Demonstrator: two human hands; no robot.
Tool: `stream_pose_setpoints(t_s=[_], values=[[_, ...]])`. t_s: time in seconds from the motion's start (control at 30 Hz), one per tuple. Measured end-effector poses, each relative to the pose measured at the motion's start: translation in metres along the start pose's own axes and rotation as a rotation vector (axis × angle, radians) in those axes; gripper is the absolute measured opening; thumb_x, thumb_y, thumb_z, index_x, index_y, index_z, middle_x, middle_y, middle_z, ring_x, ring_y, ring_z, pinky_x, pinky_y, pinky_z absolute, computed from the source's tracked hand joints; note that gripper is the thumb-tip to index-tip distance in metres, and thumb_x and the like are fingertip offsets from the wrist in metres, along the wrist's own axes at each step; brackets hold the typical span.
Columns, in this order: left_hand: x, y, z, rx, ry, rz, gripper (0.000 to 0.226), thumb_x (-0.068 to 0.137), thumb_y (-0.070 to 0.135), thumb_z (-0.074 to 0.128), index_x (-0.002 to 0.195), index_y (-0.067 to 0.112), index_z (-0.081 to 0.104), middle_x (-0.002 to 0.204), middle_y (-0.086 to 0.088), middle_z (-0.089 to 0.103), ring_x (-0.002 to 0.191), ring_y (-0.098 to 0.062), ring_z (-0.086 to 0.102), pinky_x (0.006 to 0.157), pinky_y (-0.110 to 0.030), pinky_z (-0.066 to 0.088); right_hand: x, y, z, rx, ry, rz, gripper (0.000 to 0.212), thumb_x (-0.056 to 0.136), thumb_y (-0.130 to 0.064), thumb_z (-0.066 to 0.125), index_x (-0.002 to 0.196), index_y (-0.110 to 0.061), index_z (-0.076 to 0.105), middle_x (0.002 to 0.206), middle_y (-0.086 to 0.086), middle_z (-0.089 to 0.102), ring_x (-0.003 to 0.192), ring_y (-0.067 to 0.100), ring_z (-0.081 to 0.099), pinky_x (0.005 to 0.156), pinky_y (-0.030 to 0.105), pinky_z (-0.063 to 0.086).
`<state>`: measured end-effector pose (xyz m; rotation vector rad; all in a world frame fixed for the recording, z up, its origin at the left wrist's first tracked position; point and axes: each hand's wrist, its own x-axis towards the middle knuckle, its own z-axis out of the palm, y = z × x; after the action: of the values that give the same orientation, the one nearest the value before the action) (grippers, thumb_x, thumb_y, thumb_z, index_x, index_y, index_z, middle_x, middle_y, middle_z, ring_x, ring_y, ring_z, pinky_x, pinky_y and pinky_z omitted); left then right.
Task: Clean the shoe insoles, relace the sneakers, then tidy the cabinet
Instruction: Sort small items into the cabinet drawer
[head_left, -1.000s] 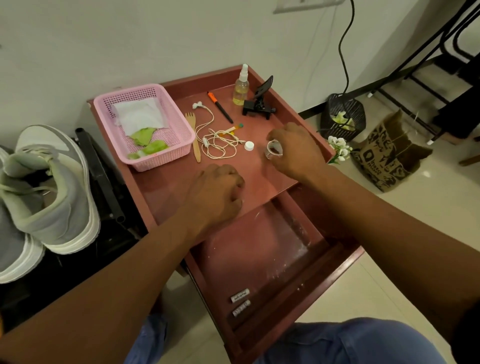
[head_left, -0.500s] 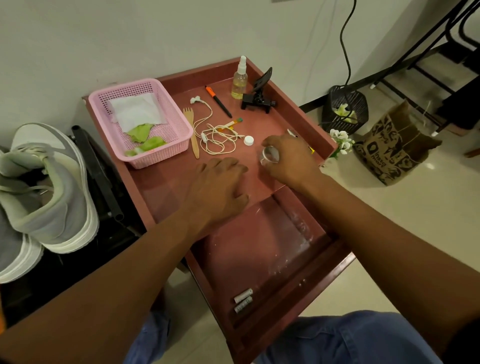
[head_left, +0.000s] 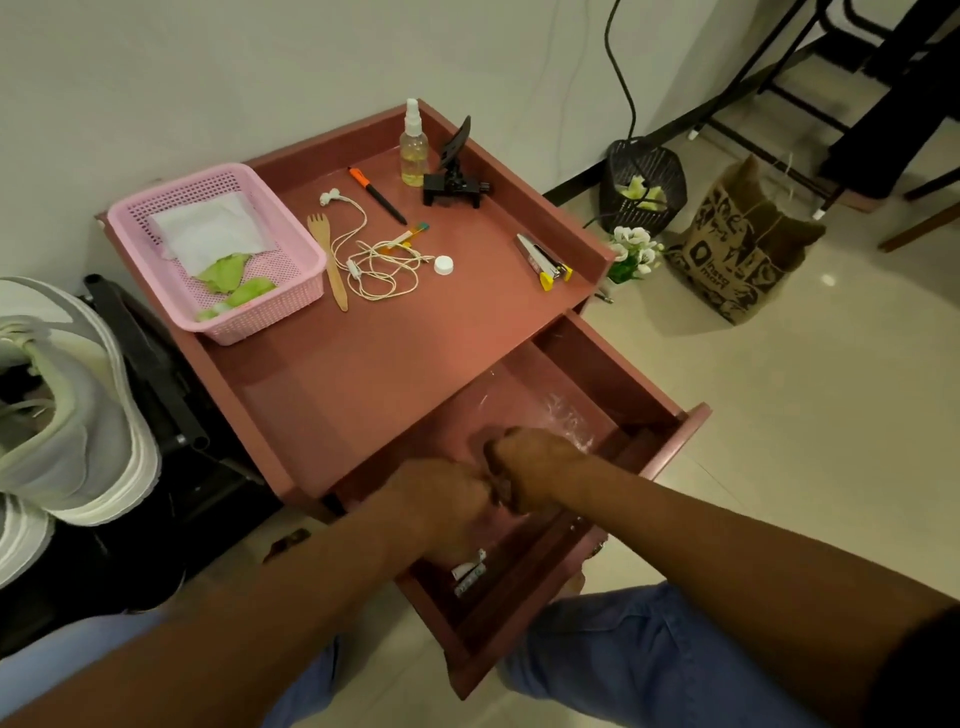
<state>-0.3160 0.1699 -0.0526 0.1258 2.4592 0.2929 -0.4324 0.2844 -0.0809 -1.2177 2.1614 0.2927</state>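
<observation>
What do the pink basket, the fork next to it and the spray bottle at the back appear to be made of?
Pink basket: moulded plastic by the look, with perforated lattice walls and a smooth rim. Fork: probably wood or bamboo, pale tan and matte. Spray bottle: clear plastic, likely; yellowish liquid shows through, and the nozzle is white.

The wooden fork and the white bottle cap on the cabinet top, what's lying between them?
In the head view, the tangled white earphones lie between the wooden fork and the white bottle cap, with a small orange and green stick by the cord's far side.
</observation>
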Motion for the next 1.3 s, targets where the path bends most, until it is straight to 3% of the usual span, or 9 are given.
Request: stream_pose_setpoints(t_s=[0.13,0.33,0.43,0.53,0.63,0.73,0.87,1.03,1.3], values=[[0.027,0.001,0.045,0.117,-0.167,-0.038,0.077,0.088,0.051,0.070,0.149,0.014,0.042,0.152,-0.014,0.039,0.139,-0.034,0.040,0.112,-0.046,0.042,0.014,0.001,0.023,-0.002,-0.046,-0.019,0.065,0.093,-0.027,0.072,0.149,-0.011,0.043,0.145,0.016,0.048,0.129,0.032,0.054,0.103,0.038,0.048],[0.045,0.000,0.063,0.200,-0.178,-0.107,0.092,0.094,0.049,0.065,0.161,0.007,0.017,0.168,-0.022,0.008,0.149,-0.043,0.021,0.118,-0.052,0.029,0.031,0.002,0.037,-0.096,-0.118,-0.028,0.075,0.099,-0.027,0.063,0.160,-0.011,0.024,0.159,0.020,0.035,0.142,0.034,0.041,0.113,0.040,0.041],[0.046,0.001,0.061,0.158,-0.201,-0.117,0.091,0.095,0.049,0.064,0.161,0.009,0.016,0.169,-0.021,0.004,0.151,-0.043,0.018,0.120,-0.053,0.026,0.024,0.003,0.029,-0.076,-0.182,-0.002,0.097,0.091,-0.032,0.074,0.164,-0.018,0.012,0.167,0.017,0.020,0.150,0.035,0.030,0.117,0.042,0.037],[0.040,0.004,0.040,0.133,-0.148,-0.066,0.077,0.096,0.052,0.061,0.156,0.013,0.031,0.162,-0.017,0.026,0.145,-0.037,0.030,0.117,-0.048,0.030,0.014,0.011,-0.007,-0.004,-0.188,0.006,0.073,0.090,-0.032,0.075,0.152,-0.016,0.041,0.149,0.006,0.045,0.128,0.027,0.053,0.096,0.037,0.053],[0.031,0.008,0.000,0.031,-0.034,0.046,0.050,0.097,0.048,0.057,0.140,0.023,0.054,0.142,-0.007,0.057,0.130,-0.031,0.054,0.109,-0.041,0.045,0.004,0.026,-0.050,0.089,0.023,0.017,0.032,0.091,-0.039,0.069,0.115,-0.018,0.069,0.116,0.002,0.066,0.095,0.023,0.062,0.081,0.038,0.057],[0.023,0.008,-0.048,-0.050,0.232,0.061,0.040,0.093,0.050,0.048,0.123,0.028,0.063,0.121,0.000,0.069,0.113,-0.025,0.065,0.093,-0.041,0.054,0.002,0.048,-0.077,0.235,0.464,0.146,0.019,0.089,-0.041,0.065,0.084,-0.022,0.064,0.086,-0.002,0.066,0.079,0.022,0.061,0.069,0.036,0.053],[0.031,-0.020,-0.090,-0.064,0.652,-0.017,0.043,0.089,0.048,0.048,0.123,0.027,0.063,0.124,-0.001,0.064,0.114,-0.029,0.059,0.093,-0.042,0.049,0.028,0.071,-0.093,0.284,0.921,0.234,0.018,0.086,-0.032,0.063,0.101,-0.021,0.065,0.100,0.003,0.063,0.091,0.025,0.057,0.071,0.035,0.048],[0.052,-0.054,-0.102,0.008,0.566,-0.277,0.065,0.087,0.053,0.066,0.144,0.029,0.047,0.151,-0.002,0.043,0.135,-0.032,0.042,0.105,-0.047,0.042,0.066,0.075,-0.098,0.215,0.991,0.273,0.038,0.094,-0.027,0.061,0.130,-0.015,0.061,0.121,0.012,0.059,0.108,0.030,0.055,0.087,0.043,0.053],[0.062,-0.068,-0.096,0.021,0.532,-0.282,0.068,0.082,0.060,0.066,0.140,0.030,0.050,0.145,-0.002,0.048,0.128,-0.032,0.049,0.101,-0.047,0.049,0.083,0.086,-0.097,0.165,1.044,0.408,0.038,0.088,-0.007,0.061,0.125,-0.016,0.061,0.110,0.015,0.064,0.102,0.036,0.056,0.091,0.048,0.047]])
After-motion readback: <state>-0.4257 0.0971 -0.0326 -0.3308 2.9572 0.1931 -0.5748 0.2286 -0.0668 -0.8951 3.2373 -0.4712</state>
